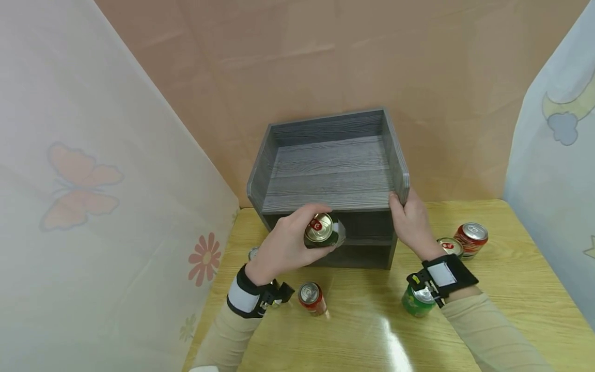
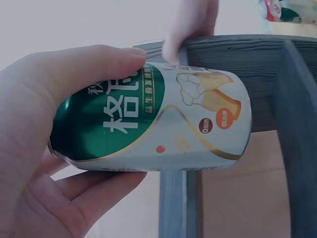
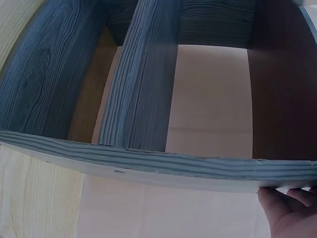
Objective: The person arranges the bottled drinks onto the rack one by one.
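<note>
A green and white drink can [image 2: 158,116] is held by my left hand [image 1: 290,237], thumb on one side and fingers on the other. Its gold lid with a red tab faces the head camera, and it overlaps the front of a grey wood-grain shelf unit [image 1: 330,170]. In the left wrist view the can lies sideways across the picture, with the shelf boards behind it. My right hand [image 1: 413,225] grips the front of the unit's right side panel [image 1: 397,160], thumb on the inner face. The right wrist view shows its fingertips at that panel's outer face.
On the wooden table [image 1: 362,330], a red can [image 1: 312,298] stands in front of the unit. A green can [image 1: 416,302] is partly hidden under my right wrist. Farther right stand another red can [image 1: 471,240] and a gold-topped can [image 1: 450,247]. Fabric sheets [image 1: 139,170] surround the table.
</note>
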{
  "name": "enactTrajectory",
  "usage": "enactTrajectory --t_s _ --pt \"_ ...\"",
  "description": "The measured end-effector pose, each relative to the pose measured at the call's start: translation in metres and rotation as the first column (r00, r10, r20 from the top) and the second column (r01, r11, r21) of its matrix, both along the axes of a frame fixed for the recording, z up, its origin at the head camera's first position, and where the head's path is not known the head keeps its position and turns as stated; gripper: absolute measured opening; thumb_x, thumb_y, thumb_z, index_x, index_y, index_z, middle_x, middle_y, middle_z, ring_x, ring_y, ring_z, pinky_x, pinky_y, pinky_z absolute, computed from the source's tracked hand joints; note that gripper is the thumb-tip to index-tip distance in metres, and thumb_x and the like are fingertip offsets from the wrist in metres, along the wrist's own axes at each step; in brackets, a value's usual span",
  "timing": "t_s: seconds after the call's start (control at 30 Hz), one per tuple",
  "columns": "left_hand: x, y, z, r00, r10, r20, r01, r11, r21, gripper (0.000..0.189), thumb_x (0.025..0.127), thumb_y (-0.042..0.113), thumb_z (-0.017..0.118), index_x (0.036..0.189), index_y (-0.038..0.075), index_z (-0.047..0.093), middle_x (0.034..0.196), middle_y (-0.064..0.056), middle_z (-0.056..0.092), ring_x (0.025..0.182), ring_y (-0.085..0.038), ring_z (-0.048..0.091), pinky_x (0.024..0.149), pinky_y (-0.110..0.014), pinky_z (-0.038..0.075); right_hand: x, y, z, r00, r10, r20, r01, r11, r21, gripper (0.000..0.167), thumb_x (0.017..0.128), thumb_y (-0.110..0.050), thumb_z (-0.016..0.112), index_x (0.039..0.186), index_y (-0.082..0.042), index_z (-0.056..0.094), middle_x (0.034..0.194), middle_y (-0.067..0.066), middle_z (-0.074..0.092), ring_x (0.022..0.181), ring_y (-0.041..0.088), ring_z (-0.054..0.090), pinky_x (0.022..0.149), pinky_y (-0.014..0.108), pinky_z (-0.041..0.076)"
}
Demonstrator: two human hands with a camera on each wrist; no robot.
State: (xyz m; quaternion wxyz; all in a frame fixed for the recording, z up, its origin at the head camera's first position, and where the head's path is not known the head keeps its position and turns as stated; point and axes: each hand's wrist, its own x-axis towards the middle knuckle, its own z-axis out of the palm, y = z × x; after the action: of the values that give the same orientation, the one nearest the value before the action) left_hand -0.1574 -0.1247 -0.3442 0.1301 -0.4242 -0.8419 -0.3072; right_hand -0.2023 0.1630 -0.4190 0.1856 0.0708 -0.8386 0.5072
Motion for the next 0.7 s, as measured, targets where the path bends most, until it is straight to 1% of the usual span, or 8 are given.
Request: enactTrajectory --t_s 0.23,0.33,0.43,0.53,0.6,0.7 --pt "0.0 -0.004 0.014 0.999 -0.002 -0.053 0.002 1.0 0.009 0.073 0.077 0.012 0.089 0.138 0.006 0.05 0.132 -0.007 0.059 0.114 -0.015 0.063 0.093 -0.022 0.049 0.001 0.0 0.001 1.0 0.008 -0.013 -0.008 1.0 -0.011 0.053 0.109 -0.025 0.041 0.15 0.007 0.035 0.146 0.033 0.044 0.135 0.05 0.042 0.103 0.068 0.034" --pt "-0.002 -0.007 0.02 0.996 0.023 -0.082 -0.022 1.0 0.013 0.077 0.077 0.012 0.09 0.141 0.006 0.047 0.13 -0.008 0.06 0.113 -0.015 0.063 0.092 -0.023 0.049 0.001 0.0 0.0 1.0 0.017 -0.01 -0.017 1.0 -0.018 0.054 0.11 -0.026 0.04 0.152 0.007 0.033 0.147 0.033 0.043 0.135 0.049 0.04 0.103 0.068 0.034" --pt "-0.004 -0.009 0.026 0.994 0.052 -0.095 -0.051 0.999 0.015 0.08 0.077 0.011 0.089 0.142 0.005 0.044 0.127 -0.008 0.061 0.111 -0.015 0.064 0.091 -0.023 0.05 0.002 0.0 0.0 1.0 0.022 -0.005 -0.022 1.0 -0.023 0.055 0.11 -0.027 0.039 0.153 0.007 0.031 0.149 0.032 0.041 0.137 0.048 0.039 0.105 0.067 0.033" --pt "-0.007 -0.014 0.033 0.99 0.08 -0.114 -0.08 0.997 0.013 0.08 0.077 0.011 0.09 0.141 0.004 0.043 0.133 -0.01 0.06 0.114 -0.017 0.064 0.093 -0.024 0.05 0.002 0.0 0.0 1.0 0.025 -0.005 -0.025 0.999 -0.024 0.055 0.11 -0.027 0.039 0.153 0.007 0.031 0.149 0.032 0.041 0.137 0.048 0.038 0.105 0.067 0.032" --pt "-0.01 -0.017 0.037 0.988 0.09 -0.129 -0.088 0.996 0.019 0.079 0.077 0.011 0.09 0.14 0.003 0.044 0.14 -0.012 0.056 0.119 -0.019 0.062 0.095 -0.026 0.049 0.002 0.0 0.0 1.0 0.021 -0.008 -0.021 1.0 -0.022 0.054 0.11 -0.026 0.04 0.152 0.007 0.033 0.148 0.033 0.042 0.137 0.049 0.039 0.104 0.067 0.033" --pt "-0.015 -0.023 0.041 0.981 0.11 -0.162 -0.106 0.994 0.033 0.076 0.077 0.01 0.09 0.138 0.003 0.046 0.142 -0.012 0.053 0.123 -0.02 0.059 0.098 -0.028 0.048 0.002 0.0 0.001 1.0 0.018 -0.007 -0.018 1.0 -0.022 0.054 0.11 -0.026 0.04 0.151 0.007 0.033 0.148 0.033 0.042 0.136 0.049 0.039 0.104 0.068 0.033"
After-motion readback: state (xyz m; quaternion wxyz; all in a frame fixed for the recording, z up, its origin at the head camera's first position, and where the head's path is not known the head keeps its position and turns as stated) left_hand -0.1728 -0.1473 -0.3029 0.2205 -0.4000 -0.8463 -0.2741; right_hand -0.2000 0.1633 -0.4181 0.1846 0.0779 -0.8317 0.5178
